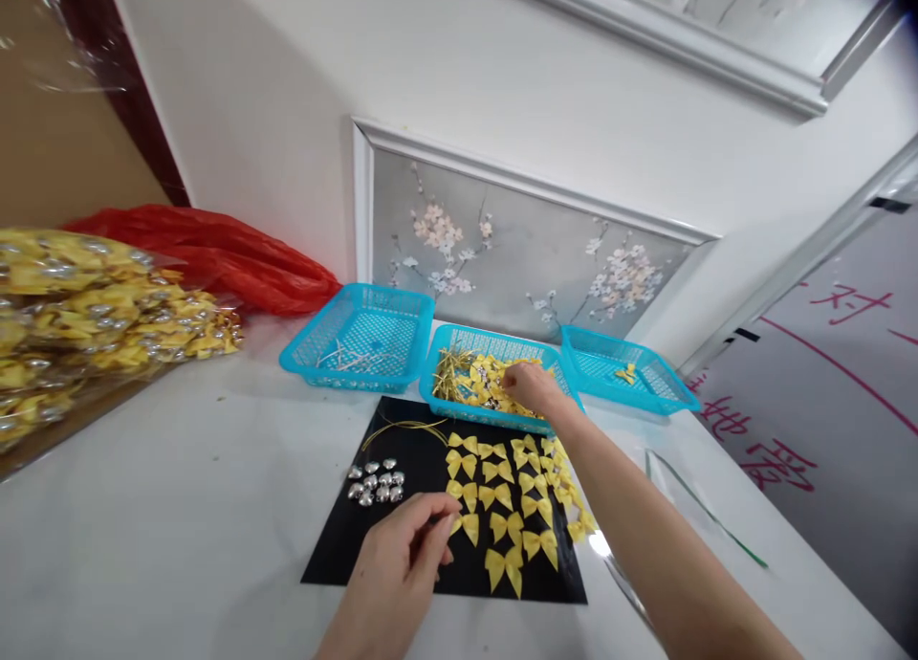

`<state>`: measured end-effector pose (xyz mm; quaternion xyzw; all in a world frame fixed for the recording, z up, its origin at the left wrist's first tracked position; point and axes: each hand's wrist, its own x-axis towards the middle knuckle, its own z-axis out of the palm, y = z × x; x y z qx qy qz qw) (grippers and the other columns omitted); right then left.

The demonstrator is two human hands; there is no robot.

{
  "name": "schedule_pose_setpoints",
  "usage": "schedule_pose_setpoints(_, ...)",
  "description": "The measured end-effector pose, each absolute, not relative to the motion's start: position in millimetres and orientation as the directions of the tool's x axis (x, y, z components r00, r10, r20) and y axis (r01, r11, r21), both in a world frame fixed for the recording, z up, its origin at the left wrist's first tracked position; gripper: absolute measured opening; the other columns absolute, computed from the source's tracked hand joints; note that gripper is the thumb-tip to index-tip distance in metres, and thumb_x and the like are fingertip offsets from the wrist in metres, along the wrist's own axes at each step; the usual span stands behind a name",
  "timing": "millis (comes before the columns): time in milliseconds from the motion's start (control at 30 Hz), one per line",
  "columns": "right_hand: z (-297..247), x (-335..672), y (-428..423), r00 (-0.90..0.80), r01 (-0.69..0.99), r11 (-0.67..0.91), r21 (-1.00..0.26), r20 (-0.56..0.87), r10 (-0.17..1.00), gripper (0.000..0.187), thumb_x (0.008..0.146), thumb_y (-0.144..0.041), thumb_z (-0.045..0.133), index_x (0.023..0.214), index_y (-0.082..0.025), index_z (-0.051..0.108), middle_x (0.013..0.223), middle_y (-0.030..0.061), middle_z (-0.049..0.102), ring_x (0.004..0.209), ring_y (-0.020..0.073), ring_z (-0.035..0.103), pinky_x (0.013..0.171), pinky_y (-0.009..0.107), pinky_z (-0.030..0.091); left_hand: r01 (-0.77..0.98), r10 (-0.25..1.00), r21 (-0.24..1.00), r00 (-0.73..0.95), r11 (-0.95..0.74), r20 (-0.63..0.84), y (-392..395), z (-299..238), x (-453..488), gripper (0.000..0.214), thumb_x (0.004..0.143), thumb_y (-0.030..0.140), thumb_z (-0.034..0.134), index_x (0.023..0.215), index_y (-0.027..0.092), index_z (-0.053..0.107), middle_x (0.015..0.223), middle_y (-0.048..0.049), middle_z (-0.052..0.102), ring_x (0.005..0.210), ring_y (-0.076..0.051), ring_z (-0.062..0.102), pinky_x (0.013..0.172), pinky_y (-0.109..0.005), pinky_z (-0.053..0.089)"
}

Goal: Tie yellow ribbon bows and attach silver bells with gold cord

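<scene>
My right hand [535, 389] reaches into the middle blue basket [446, 340]. Its fingers are closed and dip into a heap of yellow ribbon bows [482, 381] mixed with silvery pieces; what they grip is hidden. Over the black mat [337, 545], my left hand [402, 560] is closed in a pinch, its fingertips beside a yellow bow [469, 528]. Whether it holds anything is unclear. Yellow bows [496, 495] lie in rows on the mat, with looser ones overlapping at the right. Several silver beads [383, 488] sit grouped left of them, below thin gold cords [405, 426].
A left blue basket [308, 359] holds white strips, and a right blue basket [609, 387] holds one yellow bow. Gold ties [451, 368] fill one end of the middle basket. Bagged bows [93, 316] and red plastic [215, 253] occupy the left. A green strip [717, 517] lies rightward.
</scene>
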<state>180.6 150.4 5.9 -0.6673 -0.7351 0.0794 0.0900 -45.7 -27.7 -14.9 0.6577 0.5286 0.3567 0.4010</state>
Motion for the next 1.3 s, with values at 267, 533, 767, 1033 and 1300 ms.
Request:
schedule_pose_setpoints(267,34,163,83,-0.154,0.858,0.223,-0.463,0.182,0.971,0.007,0.088,-0.019,0.056,0.084,-0.016,0.06,0.074,0.0004,0.064,0.069,0.0127,0.06,0.065,0.024,0.047,0.248,0.989,0.968,0.145,-0.04,0.004,-27,-16,-46,0.026,0.085,0.04,0.051,0.095,0.021,0.066,0.076,-0.0024,0.068,0.068,-0.018,0.065,0.06,-0.025,0.055)
schedule_pose_setpoints(533,21,120,-32,-0.156,0.494,0.255,-0.831,0.204,0.966,0.004,0.083,-0.02,0.057,0.079,-0.02,0.057,0.066,-0.0032,0.059,0.058,0.0103,0.052,0.054,0.02,0.039,-0.087,0.997,0.995,0.067,0.043,-0.037,-27,-8,-46,0.025,0.08,0.039,0.065,0.099,0.023,0.063,0.094,0.0,0.067,0.086,-0.016,0.064,0.076,-0.024,0.055)
schedule_pose_setpoints(767,6,128,-40,-0.252,0.357,0.143,-0.923,0.053,0.966,0.004,0.084,-0.023,0.057,0.084,-0.02,0.058,0.065,-0.0041,0.055,0.058,0.0099,0.049,0.054,0.02,0.036,-0.075,0.977,0.994,0.204,0.075,-0.059,-27,-7,-44,0.019,0.085,0.038,0.06,0.08,0.021,0.064,0.076,0.0028,0.061,0.076,-0.013,0.059,0.075,-0.025,0.055)
schedule_pose_setpoints(1033,-3,145,-34,-0.115,0.325,0.214,-0.921,0.186,0.976,0.007,0.087,-0.026,0.055,0.089,-0.02,0.059,0.079,0.0014,0.06,0.069,0.0138,0.054,0.061,0.024,0.043,-0.069,0.976,0.993,0.206,0.094,-0.078,-25,-9,-43,0.019,0.087,0.037,0.058,0.077,0.02,0.06,0.075,0.0033,0.057,0.073,-0.013,0.056,0.071,-0.024,0.055)
schedule_pose_setpoints(1300,2,129,-46,-0.208,0.403,0.475,-0.782,0.427,0.88,0.019,0.09,-0.014,0.049,0.097,-0.025,0.062,0.095,0.0049,0.062,0.087,0.0177,0.059,0.074,0.028,0.047,-0.013,0.975,0.997,0.212,0.077,-0.072,-27,-6,-43,0.023,0.088,0.038,0.054,0.075,0.019,0.056,0.073,0.0031,0.051,0.071,-0.013,0.052,0.067,-0.024,0.054)
